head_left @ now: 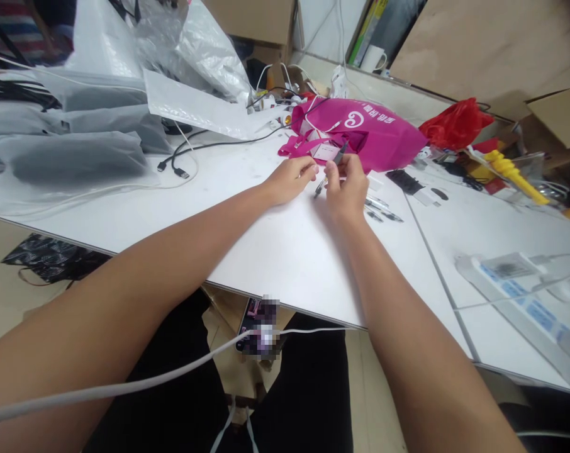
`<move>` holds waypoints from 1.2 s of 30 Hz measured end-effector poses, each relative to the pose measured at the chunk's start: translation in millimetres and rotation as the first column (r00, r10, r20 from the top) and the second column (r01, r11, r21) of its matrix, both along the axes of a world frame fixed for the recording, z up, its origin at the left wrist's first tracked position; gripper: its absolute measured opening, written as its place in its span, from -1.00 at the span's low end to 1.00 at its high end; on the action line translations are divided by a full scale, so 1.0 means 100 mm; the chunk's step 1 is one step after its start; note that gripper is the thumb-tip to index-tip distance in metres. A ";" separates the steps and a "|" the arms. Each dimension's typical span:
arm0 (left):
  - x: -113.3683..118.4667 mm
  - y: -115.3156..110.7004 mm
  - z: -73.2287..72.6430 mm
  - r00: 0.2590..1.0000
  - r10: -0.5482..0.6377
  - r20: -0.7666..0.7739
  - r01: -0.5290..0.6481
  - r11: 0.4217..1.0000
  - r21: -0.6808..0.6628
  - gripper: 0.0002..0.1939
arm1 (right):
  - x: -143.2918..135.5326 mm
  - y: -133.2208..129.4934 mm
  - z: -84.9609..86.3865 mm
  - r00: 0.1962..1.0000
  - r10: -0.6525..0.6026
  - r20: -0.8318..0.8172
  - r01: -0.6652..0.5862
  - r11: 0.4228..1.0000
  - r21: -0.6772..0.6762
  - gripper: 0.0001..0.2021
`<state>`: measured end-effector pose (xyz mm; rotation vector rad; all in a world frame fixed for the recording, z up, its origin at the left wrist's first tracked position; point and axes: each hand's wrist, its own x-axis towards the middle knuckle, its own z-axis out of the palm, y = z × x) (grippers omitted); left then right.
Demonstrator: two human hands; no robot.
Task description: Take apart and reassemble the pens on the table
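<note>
My right hand [350, 187] is closed, thumb and fingers pinching a dark slim pen [340, 154]. The pen slants, with its upper end toward the pink bag and its lower end pointing down and left toward the white table [285, 245]. Just left of it, my left hand [290, 181] rests near the tabletop with its fingers curled together. Something small may be in those fingers, but I cannot make it out. Several clear-barrelled pens [382, 209] lie on the table to the right of my right hand.
Behind my hands lies a pink bag [384, 132]. Grey plastic packages [72, 157] and black USB cables [184, 171] are on the left. A power strip [521, 296] lies at right. A phone [257, 324] with a white cable sits below the table edge.
</note>
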<state>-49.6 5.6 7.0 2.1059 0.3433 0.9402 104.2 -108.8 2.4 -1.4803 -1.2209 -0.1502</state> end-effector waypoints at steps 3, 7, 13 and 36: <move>0.00 0.00 0.01 1.000 0.010 -0.019 -0.010 1.000 0.010 -0.75 | 0.03 -0.03 0.05 1.000 -0.019 -0.006 0.020 0.998 0.059 -0.30; 0.01 0.01 0.00 0.999 0.013 -0.030 -0.013 1.000 0.018 -0.76 | 0.08 -0.03 0.04 0.998 -0.053 0.017 0.051 0.993 0.105 -0.29; 0.00 0.00 0.00 1.000 -0.005 -0.024 0.005 1.000 0.025 -0.77 | 0.03 0.02 -0.05 0.999 -0.023 0.022 0.023 1.000 0.000 -0.33; -0.01 -0.08 0.01 0.995 -0.092 -0.030 0.094 0.994 0.057 -0.85 | 0.18 0.10 -0.04 0.982 -0.042 -0.184 0.065 0.990 0.123 -0.30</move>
